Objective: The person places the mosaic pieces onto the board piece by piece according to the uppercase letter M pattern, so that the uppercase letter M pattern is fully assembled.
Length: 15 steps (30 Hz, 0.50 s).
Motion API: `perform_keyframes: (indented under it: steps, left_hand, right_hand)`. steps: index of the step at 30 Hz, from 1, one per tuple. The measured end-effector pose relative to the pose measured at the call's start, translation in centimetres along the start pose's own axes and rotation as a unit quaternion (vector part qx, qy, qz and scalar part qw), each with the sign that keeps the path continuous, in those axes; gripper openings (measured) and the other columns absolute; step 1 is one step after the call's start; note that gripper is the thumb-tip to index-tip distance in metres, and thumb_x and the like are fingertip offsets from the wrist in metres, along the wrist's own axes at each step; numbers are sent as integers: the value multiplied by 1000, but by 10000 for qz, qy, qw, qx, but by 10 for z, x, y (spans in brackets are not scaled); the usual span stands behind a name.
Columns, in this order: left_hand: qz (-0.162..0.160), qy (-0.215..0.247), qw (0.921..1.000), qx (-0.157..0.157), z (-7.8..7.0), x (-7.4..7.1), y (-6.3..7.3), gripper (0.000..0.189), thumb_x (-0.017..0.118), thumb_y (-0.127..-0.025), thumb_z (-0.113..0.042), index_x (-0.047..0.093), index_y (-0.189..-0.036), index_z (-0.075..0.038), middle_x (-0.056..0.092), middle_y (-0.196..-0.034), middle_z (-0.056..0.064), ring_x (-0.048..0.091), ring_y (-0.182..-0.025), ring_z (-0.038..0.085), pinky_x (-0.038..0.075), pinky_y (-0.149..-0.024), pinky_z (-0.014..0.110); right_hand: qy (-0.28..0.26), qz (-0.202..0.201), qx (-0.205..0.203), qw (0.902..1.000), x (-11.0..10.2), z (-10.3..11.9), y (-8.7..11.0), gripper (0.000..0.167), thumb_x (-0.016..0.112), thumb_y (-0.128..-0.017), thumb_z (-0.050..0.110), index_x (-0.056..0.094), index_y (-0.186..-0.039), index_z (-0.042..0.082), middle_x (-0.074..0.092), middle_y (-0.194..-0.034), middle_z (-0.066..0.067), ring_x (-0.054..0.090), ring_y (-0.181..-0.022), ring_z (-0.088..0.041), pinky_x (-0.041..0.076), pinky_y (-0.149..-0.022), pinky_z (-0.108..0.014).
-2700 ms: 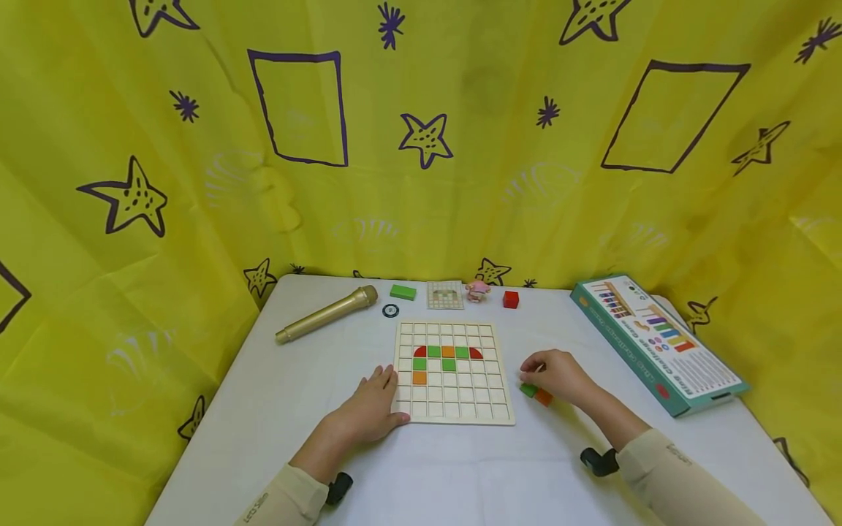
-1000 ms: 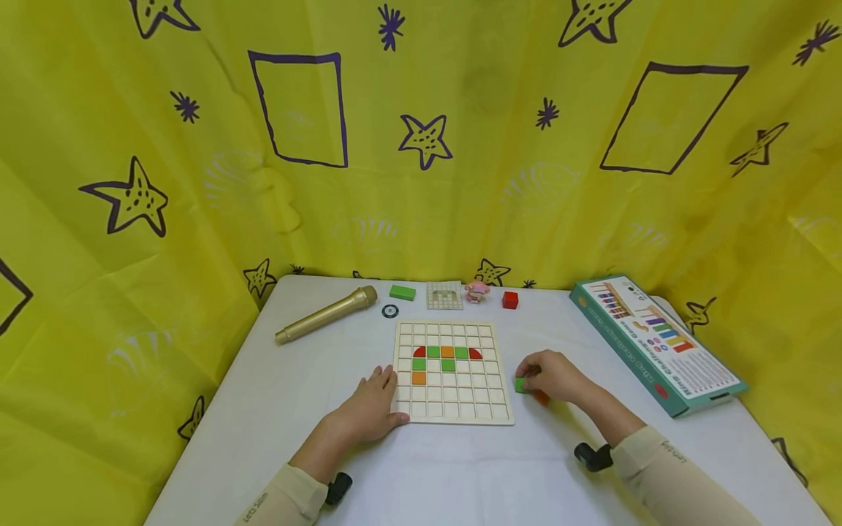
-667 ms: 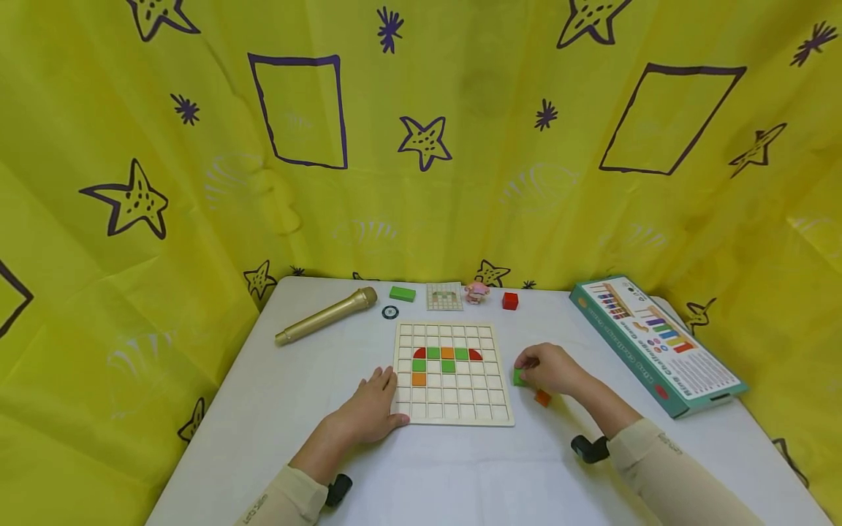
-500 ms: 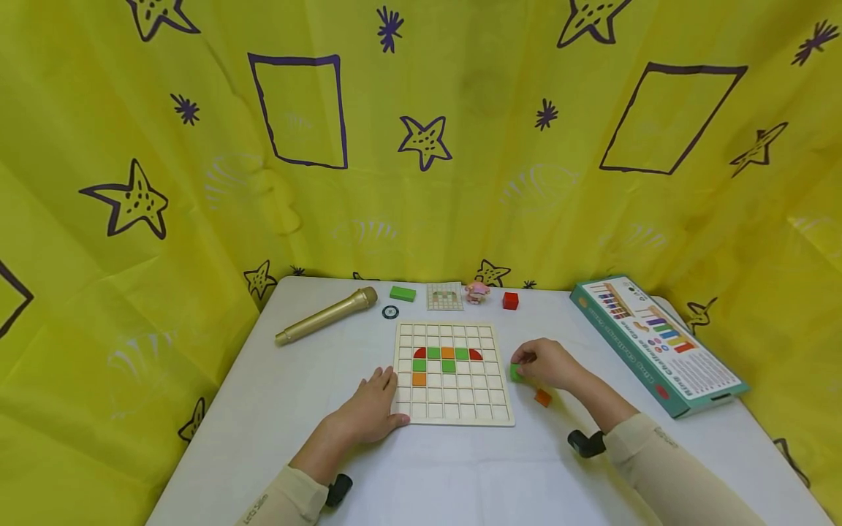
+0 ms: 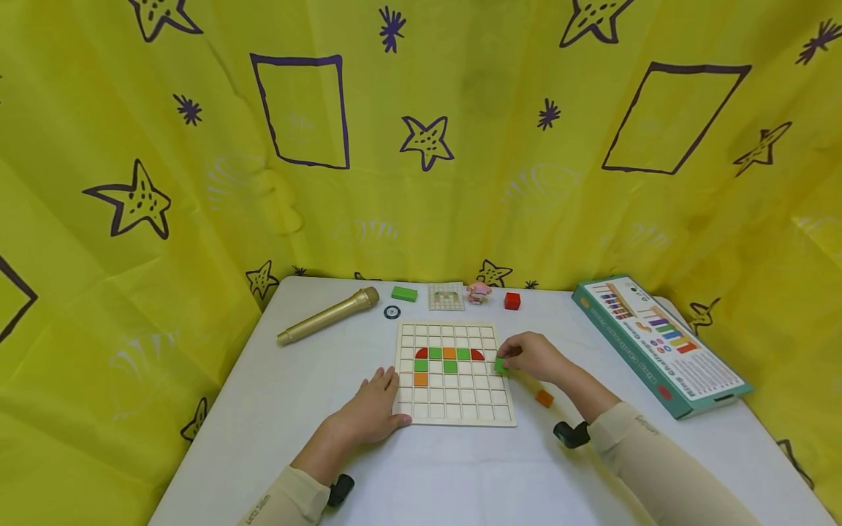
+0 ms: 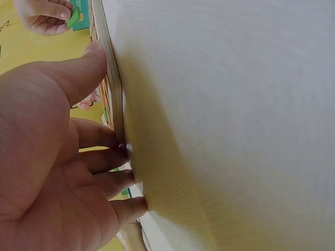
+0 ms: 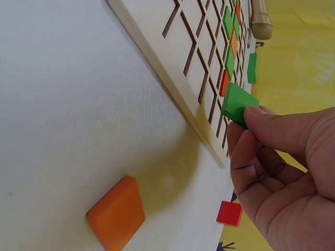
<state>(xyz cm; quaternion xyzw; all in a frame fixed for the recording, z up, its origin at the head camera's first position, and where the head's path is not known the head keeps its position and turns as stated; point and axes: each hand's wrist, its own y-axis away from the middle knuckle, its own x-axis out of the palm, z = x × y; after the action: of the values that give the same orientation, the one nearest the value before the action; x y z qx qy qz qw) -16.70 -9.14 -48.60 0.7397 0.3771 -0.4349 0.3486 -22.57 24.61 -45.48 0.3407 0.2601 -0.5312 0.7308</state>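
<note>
A pale wooden grid board [image 5: 467,400] lies mid-table with red, green and orange tiles in some of its cells. My left hand [image 5: 368,409] rests along its left edge; in the left wrist view the thumb and fingertips touch the board's side. Between thumb and fingers my right hand [image 5: 534,356] pinches a green square tile [image 7: 238,102], held at the board's right edge in the head view. A single orange tile [image 7: 118,214] lies on the white cloth below that hand, right of the board.
Behind the board are a green block [image 5: 404,294], a small pattern card [image 5: 446,296], a pink figurine [image 5: 479,293], a red cube [image 5: 512,301] and a round chip [image 5: 392,313]. A gold microphone [image 5: 329,315] lies left, a teal game box [image 5: 661,347] right.
My right hand has picked the green tile from beside the orange one and carried it left and away from me to the board's edge. The left hand has stayed in place.
</note>
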Motion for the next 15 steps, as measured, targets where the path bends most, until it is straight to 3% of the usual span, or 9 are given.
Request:
perform_keyframes:
  steps: [15]
  left_hand:
    - [-10,-58,10000,48,2,2,-1,87,69,-94,-43,32,-152,11,28,-160,25,20,-150,41,25,-117,57]
  right_hand:
    - [-26,12,-210,9998,12,14,-16,10,74,-90,4,76,-98,8,68,-92,-1,58,-85,-21,55,-82,-33]
